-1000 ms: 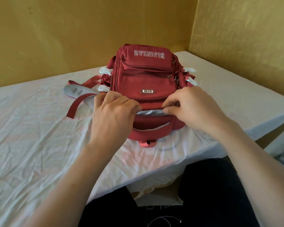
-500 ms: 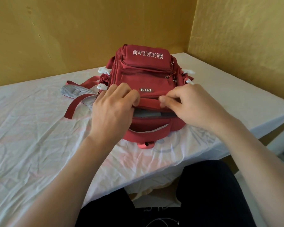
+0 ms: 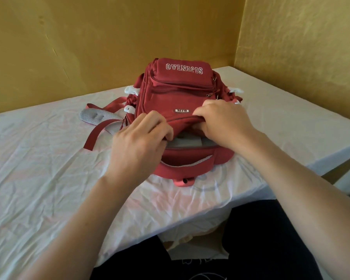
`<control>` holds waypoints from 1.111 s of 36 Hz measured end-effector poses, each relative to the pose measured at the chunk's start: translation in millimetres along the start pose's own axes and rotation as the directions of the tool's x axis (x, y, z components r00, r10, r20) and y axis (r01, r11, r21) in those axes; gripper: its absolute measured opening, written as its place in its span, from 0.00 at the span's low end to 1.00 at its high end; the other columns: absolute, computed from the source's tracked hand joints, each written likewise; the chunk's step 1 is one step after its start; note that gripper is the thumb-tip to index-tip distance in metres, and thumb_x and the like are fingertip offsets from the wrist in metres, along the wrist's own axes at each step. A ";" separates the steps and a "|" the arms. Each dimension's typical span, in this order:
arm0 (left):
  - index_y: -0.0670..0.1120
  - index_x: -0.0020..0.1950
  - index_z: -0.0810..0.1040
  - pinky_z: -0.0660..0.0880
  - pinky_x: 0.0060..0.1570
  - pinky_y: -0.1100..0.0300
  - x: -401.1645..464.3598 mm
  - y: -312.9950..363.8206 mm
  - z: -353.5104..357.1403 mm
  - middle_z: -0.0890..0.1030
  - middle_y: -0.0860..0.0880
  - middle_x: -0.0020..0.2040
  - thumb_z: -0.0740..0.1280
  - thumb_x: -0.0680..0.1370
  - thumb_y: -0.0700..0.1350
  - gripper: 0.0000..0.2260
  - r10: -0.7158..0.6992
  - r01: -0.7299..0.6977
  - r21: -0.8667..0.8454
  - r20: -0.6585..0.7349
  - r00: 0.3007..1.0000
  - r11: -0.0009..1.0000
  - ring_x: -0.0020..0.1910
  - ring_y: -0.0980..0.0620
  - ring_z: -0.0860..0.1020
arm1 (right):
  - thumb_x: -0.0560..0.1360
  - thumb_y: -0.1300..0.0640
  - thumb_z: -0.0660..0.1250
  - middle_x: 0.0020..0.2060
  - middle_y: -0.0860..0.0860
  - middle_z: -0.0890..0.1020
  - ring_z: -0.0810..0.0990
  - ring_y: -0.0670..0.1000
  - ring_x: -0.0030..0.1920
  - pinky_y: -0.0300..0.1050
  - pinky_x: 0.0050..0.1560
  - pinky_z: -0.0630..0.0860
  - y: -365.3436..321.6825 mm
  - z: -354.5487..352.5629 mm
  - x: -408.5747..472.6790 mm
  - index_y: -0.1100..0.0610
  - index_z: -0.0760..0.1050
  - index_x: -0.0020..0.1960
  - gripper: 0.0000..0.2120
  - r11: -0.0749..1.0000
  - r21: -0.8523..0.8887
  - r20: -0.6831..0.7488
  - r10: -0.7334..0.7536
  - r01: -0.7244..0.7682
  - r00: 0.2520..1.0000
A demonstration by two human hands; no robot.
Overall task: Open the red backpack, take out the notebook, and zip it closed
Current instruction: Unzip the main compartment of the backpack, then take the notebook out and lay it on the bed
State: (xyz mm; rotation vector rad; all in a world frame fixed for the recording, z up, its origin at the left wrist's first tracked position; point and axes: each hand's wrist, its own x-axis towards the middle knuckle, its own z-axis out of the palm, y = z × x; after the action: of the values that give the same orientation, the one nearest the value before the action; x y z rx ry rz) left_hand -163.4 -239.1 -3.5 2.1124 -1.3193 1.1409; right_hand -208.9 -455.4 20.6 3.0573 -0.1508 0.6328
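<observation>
Right hand (image 3: pixel 220 120) pinches red backpack (image 3: pixel 182 93) flap, lifting; notebook (image 3: pixel 187 142) lies flat in opening, long axis crosswise, just beside left hand (image 3: pixel 138 142), its curled fingers nearest; grip unclear.

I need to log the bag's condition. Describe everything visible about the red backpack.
The red backpack looks like fabric and lies on a white sheet, top end toward the person. White lettering reads upside down. Its main opening gapes, showing grey lining and something pale inside. The left hand and right hand pull the opening's edge apart. Straps trail left.
</observation>
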 end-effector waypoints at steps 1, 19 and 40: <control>0.48 0.45 0.82 0.72 0.31 0.58 1.3 -2.8 -1.6 0.80 0.53 0.46 0.74 0.74 0.38 0.06 -0.011 0.014 -0.053 0.060 0.998 0.998 0.41 0.55 0.76 | 0.78 0.50 0.67 0.51 0.50 0.82 0.82 0.61 0.52 0.48 0.40 0.68 -0.2 1.0 1.4 0.46 0.83 0.57 0.09 1.000 -0.023 -0.024 -0.009 0.008 1.000; 0.46 0.84 0.57 0.67 0.71 0.45 70.2 -36.2 37.5 0.71 0.45 0.78 0.70 0.77 0.62 0.42 -0.136 0.090 0.109 0.560 0.817 0.990 0.75 0.40 0.70 | 0.76 0.63 0.65 0.57 0.48 0.84 0.79 0.57 0.58 0.55 0.47 0.79 7.5 -9.9 1.4 0.48 0.82 0.63 0.20 0.997 0.073 -0.251 -0.005 0.024 0.968; 0.51 0.66 0.80 0.66 0.41 0.49 150.4 -62.5 51.5 0.82 0.35 0.53 0.63 0.79 0.44 0.16 -0.161 0.073 0.280 0.308 0.938 0.957 0.50 0.29 0.79 | 0.69 0.43 0.78 0.39 0.44 0.77 0.76 0.48 0.40 0.50 0.39 0.75 -11.8 12.2 -0.7 0.51 0.73 0.44 0.18 0.944 0.278 -0.151 -0.137 0.175 0.979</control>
State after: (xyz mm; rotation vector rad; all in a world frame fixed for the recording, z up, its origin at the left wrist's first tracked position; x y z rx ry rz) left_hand -53.2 -327.5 92.5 2.6334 -1.2062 0.9910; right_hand -203.5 -444.0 9.2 3.2423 0.2051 0.9140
